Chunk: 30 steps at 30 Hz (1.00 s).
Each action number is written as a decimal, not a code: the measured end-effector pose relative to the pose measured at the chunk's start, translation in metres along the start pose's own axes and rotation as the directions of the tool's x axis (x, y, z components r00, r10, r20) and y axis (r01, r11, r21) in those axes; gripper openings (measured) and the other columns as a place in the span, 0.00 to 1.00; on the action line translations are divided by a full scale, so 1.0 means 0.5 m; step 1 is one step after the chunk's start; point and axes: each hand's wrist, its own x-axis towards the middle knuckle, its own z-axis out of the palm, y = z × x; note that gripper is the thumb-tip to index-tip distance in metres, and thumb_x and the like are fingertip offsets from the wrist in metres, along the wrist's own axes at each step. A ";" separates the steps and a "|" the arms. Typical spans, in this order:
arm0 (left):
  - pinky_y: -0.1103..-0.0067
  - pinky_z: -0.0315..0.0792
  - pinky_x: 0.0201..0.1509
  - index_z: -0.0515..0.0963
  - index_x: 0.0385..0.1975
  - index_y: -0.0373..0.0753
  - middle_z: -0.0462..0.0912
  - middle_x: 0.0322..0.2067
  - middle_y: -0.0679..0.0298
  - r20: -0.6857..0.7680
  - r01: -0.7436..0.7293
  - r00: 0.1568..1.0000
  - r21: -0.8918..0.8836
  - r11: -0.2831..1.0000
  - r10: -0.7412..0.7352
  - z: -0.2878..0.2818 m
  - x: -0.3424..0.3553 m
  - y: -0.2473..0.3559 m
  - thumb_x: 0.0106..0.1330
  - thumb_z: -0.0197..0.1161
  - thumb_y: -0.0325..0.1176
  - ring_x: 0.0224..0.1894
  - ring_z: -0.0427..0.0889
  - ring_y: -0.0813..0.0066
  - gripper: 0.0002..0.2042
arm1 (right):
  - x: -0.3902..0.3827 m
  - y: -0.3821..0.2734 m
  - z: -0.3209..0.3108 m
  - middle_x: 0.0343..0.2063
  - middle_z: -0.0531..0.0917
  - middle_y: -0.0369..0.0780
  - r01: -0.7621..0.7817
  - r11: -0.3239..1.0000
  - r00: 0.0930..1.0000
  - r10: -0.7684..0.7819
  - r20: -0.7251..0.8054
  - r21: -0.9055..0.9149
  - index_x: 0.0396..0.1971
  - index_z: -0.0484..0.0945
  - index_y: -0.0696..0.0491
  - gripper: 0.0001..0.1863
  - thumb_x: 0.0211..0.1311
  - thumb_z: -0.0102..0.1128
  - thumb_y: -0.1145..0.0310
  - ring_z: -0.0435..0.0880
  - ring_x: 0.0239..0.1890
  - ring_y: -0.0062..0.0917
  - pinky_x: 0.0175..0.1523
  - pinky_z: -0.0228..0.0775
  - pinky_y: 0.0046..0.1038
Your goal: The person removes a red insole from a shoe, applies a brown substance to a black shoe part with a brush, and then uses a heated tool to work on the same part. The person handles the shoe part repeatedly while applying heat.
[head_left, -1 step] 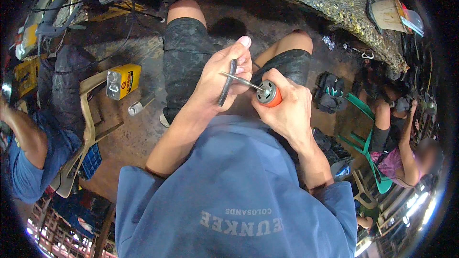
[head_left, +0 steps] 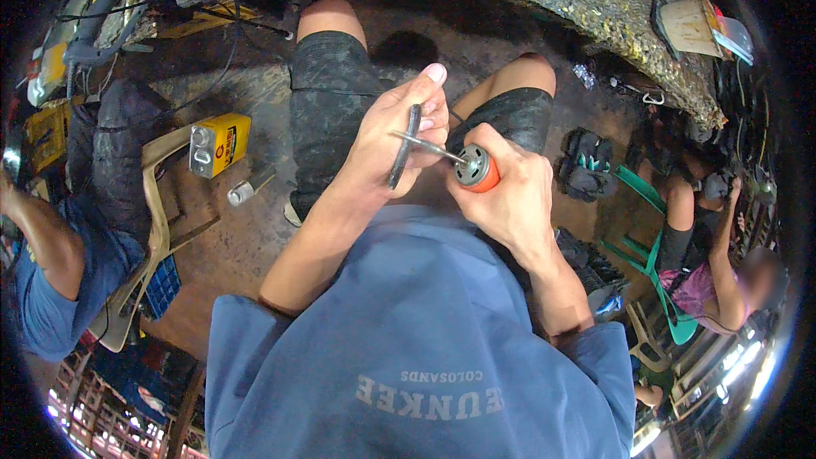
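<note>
My left hand (head_left: 395,132) holds a short dark strip (head_left: 405,146) upright against its curled fingers, thumb raised. My right hand (head_left: 510,191) grips an orange cylindrical tool (head_left: 484,177) with a perforated metal cap; its thin metal shaft (head_left: 429,144) points left and crosses the strip held in my left hand. Whether shaft and strip touch, I cannot tell for sure. Both hands are above my lap, between my dark-clad knees.
A rough, speckled bench (head_left: 595,25) arches ahead, with a bucket (head_left: 684,27) and cables. At left are a yellow can (head_left: 225,144), small cup (head_left: 241,193), beige chair (head_left: 155,204) and co-worker (head_left: 59,280). Another person (head_left: 705,293) sits at right by a green chair (head_left: 637,187).
</note>
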 end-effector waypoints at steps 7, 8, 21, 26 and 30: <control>0.87 0.54 0.16 0.68 0.27 0.45 0.65 0.19 0.74 0.012 0.017 1.000 -0.055 0.998 -0.016 -0.007 0.009 0.012 0.82 0.62 0.47 0.16 0.63 0.87 0.20 | -0.019 -0.015 0.006 0.26 0.86 0.44 0.055 0.998 0.996 -0.057 0.075 0.030 0.31 0.76 0.49 0.12 0.57 0.72 0.64 0.88 0.29 0.48 0.34 0.79 0.49; 0.86 0.53 0.15 0.68 0.27 0.45 0.65 0.19 0.74 0.014 0.015 1.000 -0.067 0.998 -0.014 -0.008 0.009 0.013 0.82 0.62 0.47 0.16 0.63 0.87 0.20 | -0.019 -0.015 0.007 0.26 0.86 0.44 0.052 0.998 0.996 -0.054 0.071 0.031 0.31 0.76 0.49 0.12 0.57 0.72 0.64 0.88 0.29 0.48 0.34 0.79 0.49; 0.86 0.55 0.13 0.68 0.27 0.45 0.64 0.20 0.73 -0.025 -0.024 0.999 -0.119 0.993 0.021 -0.004 0.015 0.013 0.83 0.60 0.45 0.15 0.62 0.86 0.20 | -0.020 -0.018 0.009 0.26 0.86 0.44 0.061 0.998 0.997 -0.063 0.053 0.027 0.32 0.77 0.49 0.12 0.57 0.74 0.63 0.88 0.28 0.49 0.32 0.79 0.49; 0.86 0.53 0.13 0.68 0.28 0.45 0.64 0.21 0.74 -0.025 -0.040 0.999 -0.114 0.993 0.038 -0.005 0.014 0.013 0.84 0.58 0.46 0.17 0.62 0.85 0.19 | -0.021 -0.017 0.011 0.27 0.87 0.44 0.051 0.998 0.997 -0.052 0.063 0.027 0.33 0.78 0.49 0.12 0.58 0.74 0.62 0.89 0.28 0.48 0.33 0.79 0.48; 0.85 0.53 0.13 0.68 0.28 0.45 0.63 0.21 0.74 -0.003 -0.047 0.999 -0.149 0.988 0.047 -0.007 0.017 0.013 0.85 0.57 0.46 0.17 0.61 0.85 0.19 | -0.024 -0.020 0.012 0.28 0.87 0.44 0.027 0.999 0.998 -0.029 0.063 0.028 0.33 0.79 0.51 0.15 0.55 0.79 0.63 0.89 0.30 0.45 0.34 0.79 0.43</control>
